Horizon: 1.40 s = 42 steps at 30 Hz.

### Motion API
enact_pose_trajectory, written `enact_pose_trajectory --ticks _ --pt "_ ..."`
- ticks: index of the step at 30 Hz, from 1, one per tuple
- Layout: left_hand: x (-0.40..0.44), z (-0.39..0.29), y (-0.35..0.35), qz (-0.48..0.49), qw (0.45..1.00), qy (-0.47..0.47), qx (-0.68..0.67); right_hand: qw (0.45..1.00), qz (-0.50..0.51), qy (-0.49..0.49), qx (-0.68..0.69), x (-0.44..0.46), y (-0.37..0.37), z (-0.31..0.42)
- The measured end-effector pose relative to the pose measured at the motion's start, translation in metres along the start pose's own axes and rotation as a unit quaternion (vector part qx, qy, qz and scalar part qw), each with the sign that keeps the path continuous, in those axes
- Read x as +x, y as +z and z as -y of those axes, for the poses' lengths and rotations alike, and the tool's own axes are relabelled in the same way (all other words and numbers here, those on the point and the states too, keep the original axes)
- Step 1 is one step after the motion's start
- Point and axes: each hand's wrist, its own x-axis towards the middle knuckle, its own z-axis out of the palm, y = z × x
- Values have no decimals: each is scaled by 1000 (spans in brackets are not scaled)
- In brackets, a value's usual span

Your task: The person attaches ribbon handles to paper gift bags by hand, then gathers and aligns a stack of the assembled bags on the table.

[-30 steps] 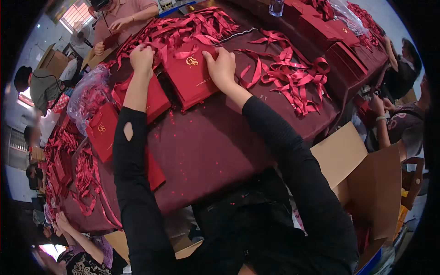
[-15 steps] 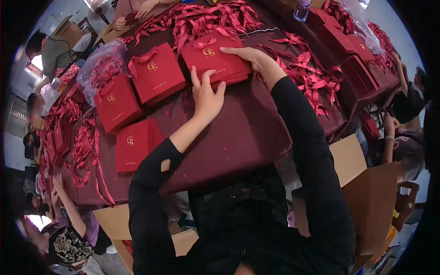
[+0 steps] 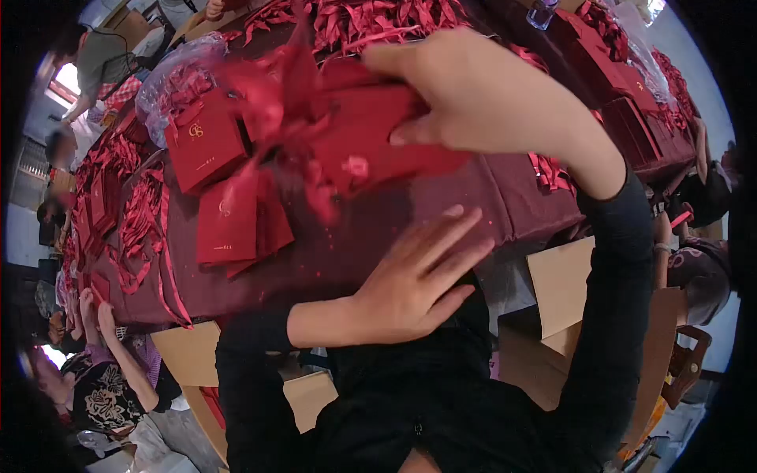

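Note:
My right hand (image 3: 465,94) grips a bundle of red paper gift bags (image 3: 371,142) above the table, thumb on the near side and fingers over the top. Red ribbon (image 3: 292,102) dangles and swings from the bundle, smeared by motion. Just below it, over the table's near edge, my left hand (image 3: 402,276) is open and palm down with fingers spread, touching no bag. To the left lie a red bag with a gold logo (image 3: 205,142) and a small pile of similar bags (image 3: 240,221). The bundle and ribbon hide part of the table behind.
A dark red cloth covers the table (image 3: 355,236). Ribbon heaps (image 3: 386,24) lie at the back, a plastic bag of ribbons (image 3: 177,91) at left, more red bags (image 3: 591,63) at right. Cardboard boxes (image 3: 560,284) stand below the near edge. Other people sit around the table.
My right hand has lifted the bags off the table toward me, and their ribbons swing. My left hand has let go of the stack, moving down and right with fingers spread.

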Motion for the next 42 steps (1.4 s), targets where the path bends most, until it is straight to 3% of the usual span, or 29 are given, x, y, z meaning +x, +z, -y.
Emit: enact_pose_trajectory --ticks 1,4,7,8,10,11,13,17,19,20,21,23,26,27,29,30,32,34,36,37,39,40,42 --pt "-2 1 -1 0 1000 0 0 998 28 -14 47 0 10 7" --pt "-8 16 1 -94 978 88 166 984 142 -6 103 -10 57 6" --pt "-24 30 -3 -112 922 109 354 983 115 -19 141 -17 72 6" --pt "-25 33 -3 -143 920 77 356 979 162 -3 126 -16 71 5" --pt "-26 42 -4 -181 914 23 361 985 121 -18 125 -20 82 5" --pt "-28 43 -8 -201 887 -2 416 989 78 -31 119 -21 85 4" --pt "-31 45 -21 -235 841 -54 484 992 96 -14 86 -22 85 9" --pt "-63 59 -35 -209 882 -123 404 991 86 -25 98 -24 81 14" --pt "-71 41 -41 -182 884 -363 231 990 103 -24 96 -24 80 16" --pt "-80 41 -40 -160 877 -405 200 990 98 -27 95 -25 81 16" --pt "-87 43 -40 -161 877 -406 202 991 93 -30 93 -26 82 17" --pt "-99 46 -42 -198 907 -299 222 989 113 -16 95 -26 78 21" --pt "-89 12 -46 -368 875 -229 216 988 129 9 89 -27 66 28" --pt "-88 4 -41 -390 882 -164 207 989 124 22 83 -28 62 32" --pt "-88 -22 -39 -312 892 -79 317 990 112 23 78 -28 56 40" --pt "-84 -23 -38 -315 905 -48 281 992 101 25 76 -28 55 43" --pt "-69 -11 -30 -333 931 -78 129 989 108 42 87 -27 67 45" --pt "-44 17 -20 -357 920 -148 -68 987 113 59 97 -27 74 49" --pt "-37 45 -31 -264 934 -228 -79 980 154 81 94 -26 73 48" --pt "-36 49 -36 -264 934 -226 -79 981 153 81 92 -29 74 44" --pt "-36 53 -45 -200 923 -258 -204 999 38 6 13 -40 73 36" --pt "-43 61 -46 -157 947 -254 -121 999 29 25 27 -46 66 35" --pt "-49 70 -45 -156 959 -223 -84 992 15 93 82 -58 47 32"
